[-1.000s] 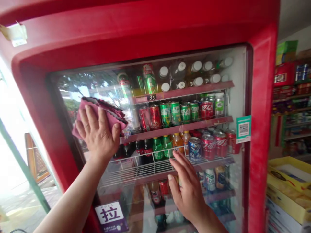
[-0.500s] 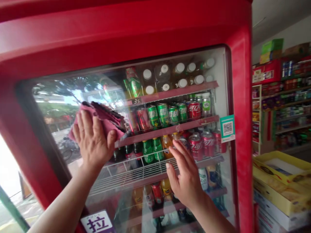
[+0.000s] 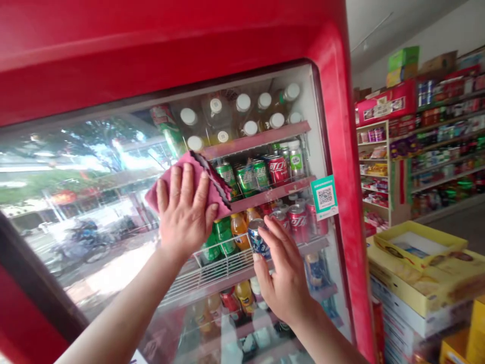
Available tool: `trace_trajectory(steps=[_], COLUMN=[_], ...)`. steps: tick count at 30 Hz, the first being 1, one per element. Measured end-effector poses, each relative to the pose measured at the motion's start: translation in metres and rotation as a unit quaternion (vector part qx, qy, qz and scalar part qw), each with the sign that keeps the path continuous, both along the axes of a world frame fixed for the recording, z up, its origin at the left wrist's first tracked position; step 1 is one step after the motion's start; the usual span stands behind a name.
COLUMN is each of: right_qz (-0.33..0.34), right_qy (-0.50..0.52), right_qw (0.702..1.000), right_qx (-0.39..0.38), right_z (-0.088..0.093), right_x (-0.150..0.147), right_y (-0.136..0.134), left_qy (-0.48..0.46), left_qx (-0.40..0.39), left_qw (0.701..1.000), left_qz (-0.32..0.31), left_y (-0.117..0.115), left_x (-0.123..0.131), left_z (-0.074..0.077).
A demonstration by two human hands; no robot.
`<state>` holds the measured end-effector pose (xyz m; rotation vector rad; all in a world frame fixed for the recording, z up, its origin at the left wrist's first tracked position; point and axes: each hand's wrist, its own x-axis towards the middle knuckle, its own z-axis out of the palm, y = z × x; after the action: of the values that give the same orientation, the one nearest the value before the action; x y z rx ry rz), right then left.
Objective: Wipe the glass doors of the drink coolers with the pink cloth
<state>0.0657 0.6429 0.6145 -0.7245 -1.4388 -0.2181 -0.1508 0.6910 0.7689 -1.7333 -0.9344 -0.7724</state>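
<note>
My left hand [image 3: 184, 212] lies spread over a folded pink cleaning cloth [image 3: 153, 194] with dark zigzag edges, holding it against the glass door [image 3: 113, 242] of a red drinks fridge [image 3: 333, 126]. My right hand [image 3: 282, 268] is raised in front of the same glass, fingers apart and slightly bent, with nothing in it. Its fingertips appear close to the pane; whether they touch it I cannot tell. Behind the glass stand green cans [image 3: 246, 179], red cola cans [image 3: 278, 169], a blue can [image 3: 258, 237] and bottles with white caps [image 3: 242, 102].
A teal QR-code sticker [image 3: 324, 198] is on the fridge frame at the right. Beyond it stand stacked cartons [image 3: 420, 298], a yellow open box [image 3: 420, 245] on top, and shelves of packaged goods [image 3: 450, 167]. Trees and parked vehicles reflect in the glass on the left.
My left hand has slid the cloth rightward across the glass, closer to my right hand. The view has turned right, so the fridge sits further left. My right hand stays raised and open.
</note>
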Motion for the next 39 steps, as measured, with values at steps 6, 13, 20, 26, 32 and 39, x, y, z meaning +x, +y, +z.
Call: trace_trajectory(steps=[6, 13, 20, 26, 32, 39], right_qz=[0.013, -0.001, 0.021, 0.036, 0.048, 0.013], right_qy=[-0.008, 0.0, -0.001, -0.003, 0.0, 0.009], right_qw=[1.0, 1.0, 1.0, 0.999, 0.999, 1.0], right_qx=[-0.01, -0.008, -0.021, -0.011, 0.005, -0.017], right_z=[-0.006, -0.018, -0.025, -0.027, -0.023, -0.034], right_x=[0.017, 0.065, 0.094, 0.102, 0.126, 0.179], right_y=[0.001, 0.012, 0.015, 0.011, 0.002, 0.009], left_qy=[0.022, -0.14, -0.087, 0.048, 0.028, -0.039], left_qx=[0.006, 0.039, 0.038, 0.009, 0.022, 0.005], left_qw=[1.0, 0.988, 0.995, 0.999, 0.999, 0.999], left_qz=[0.008, 0.055, 0.041, 0.023, 0.031, 0.019], left_y=[-0.007, -0.013, 0.016, 0.031, 0.018, 0.026], left_x=[-0.014, 0.003, 0.081, 0.128, 0.088, 0.113], left_z=[-0.009, 0.011, 0.005, -0.009, -0.003, 0.01])
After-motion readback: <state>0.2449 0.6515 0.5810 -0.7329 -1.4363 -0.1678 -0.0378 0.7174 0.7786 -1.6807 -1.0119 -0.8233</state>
